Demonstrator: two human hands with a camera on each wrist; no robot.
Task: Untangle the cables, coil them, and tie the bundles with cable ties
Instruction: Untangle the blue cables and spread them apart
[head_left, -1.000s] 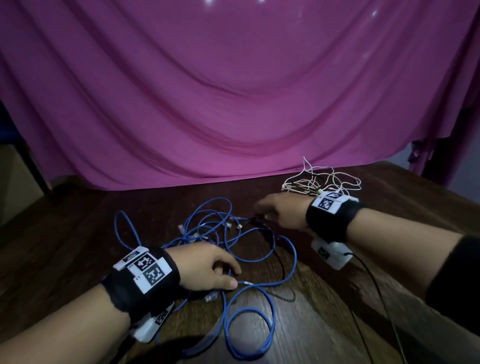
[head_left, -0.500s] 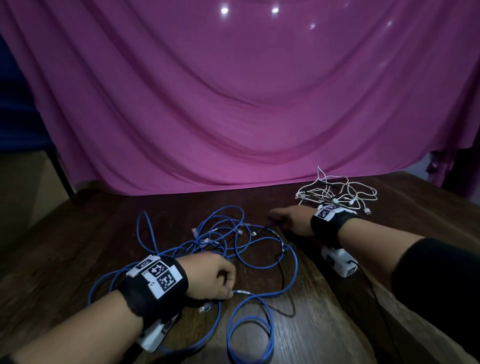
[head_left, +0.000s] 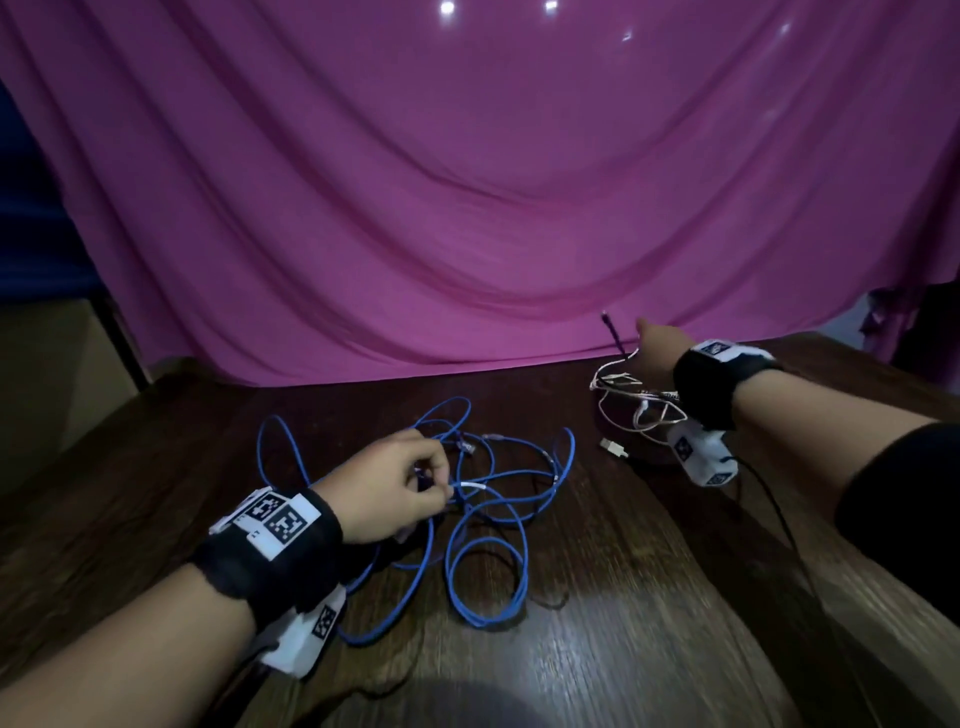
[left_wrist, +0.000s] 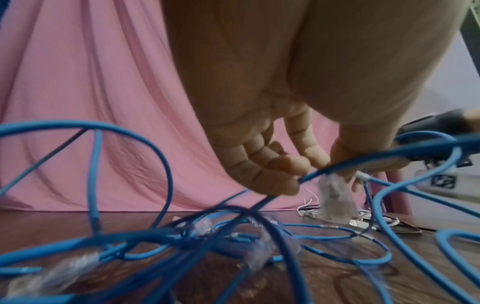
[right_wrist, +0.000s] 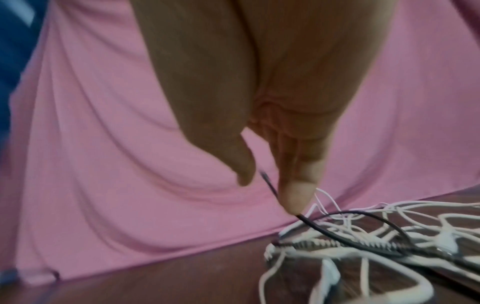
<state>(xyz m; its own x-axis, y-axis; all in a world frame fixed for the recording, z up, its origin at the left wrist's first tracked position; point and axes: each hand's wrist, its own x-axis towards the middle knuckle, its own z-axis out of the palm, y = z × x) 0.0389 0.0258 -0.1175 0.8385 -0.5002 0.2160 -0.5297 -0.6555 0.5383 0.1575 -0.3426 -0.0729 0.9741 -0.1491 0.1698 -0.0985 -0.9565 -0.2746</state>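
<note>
A tangle of blue network cables (head_left: 488, 519) with clear plugs lies on the dark wooden table (head_left: 597, 649). My left hand (head_left: 395, 483) hovers over its left side and pinches one blue strand (left_wrist: 363, 162) near a white label, a clear plug (left_wrist: 333, 197) dangling below the fingers (left_wrist: 272, 168). At the back right my right hand (head_left: 652, 348) holds a thin black cable (right_wrist: 337, 232) between thumb and finger, its tip (head_left: 612, 332) sticking up. Under that hand sits a heap of thin white cables (head_left: 639, 405), with the black one running into it.
A magenta cloth (head_left: 467, 208) hangs as a backdrop along the table's far edge. A white USB plug (head_left: 613, 447) lies between the two tangles. A black lead (head_left: 779, 519) trails from the right wrist camera across the table.
My right hand has left the blue tangle, gone back and right over the white heap, and raised the black cable. My left hand has lifted off the table, pinching a blue strand.
</note>
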